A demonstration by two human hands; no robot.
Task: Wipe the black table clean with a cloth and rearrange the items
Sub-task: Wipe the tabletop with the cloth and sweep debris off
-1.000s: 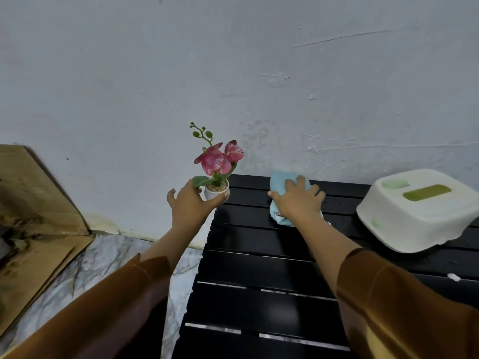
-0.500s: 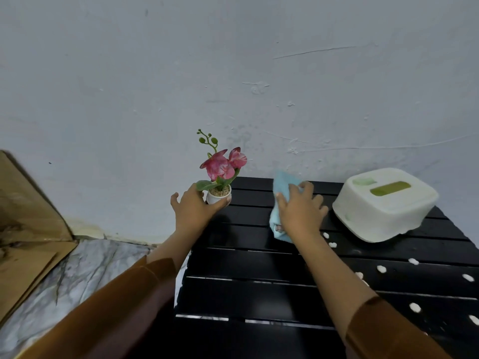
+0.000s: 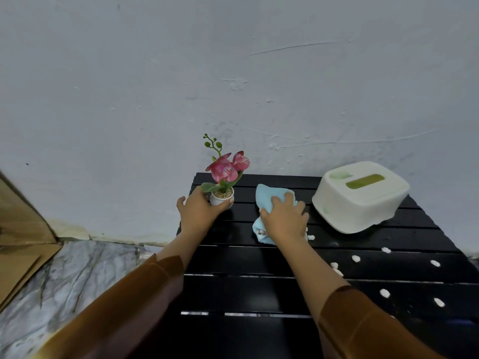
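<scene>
**Black table gets its flower pot back while the cloth works beside it**

Black slats of the table are the landmark, and the change on them is clear. One second ago the left hand holds the small white flower pot in the air, beyond the table's left edge. Now the pot, with its pink artificial orchid, is over the far left corner of the table and seems to stand on it, or nearly so; the contact under the base I cannot see well. The left hand is curled around the pot's side and has not released it.

The right hand lies on the light blue cloth and presses it on the table, fingers bent over the bunched fabric. It sits a little nearer to the tissue box than before. This cream box with a green slot rests at the far right of the table, just beside the cloth but not touching it.

White crumbs are scattered over the right half of the table, nearer to the person than the box.

I judge that the left corner is already wiped, so the pot returns there. The right half with the crumbs is not yet cleaned, and the box probably must be lifted or moved for that.
</scene>
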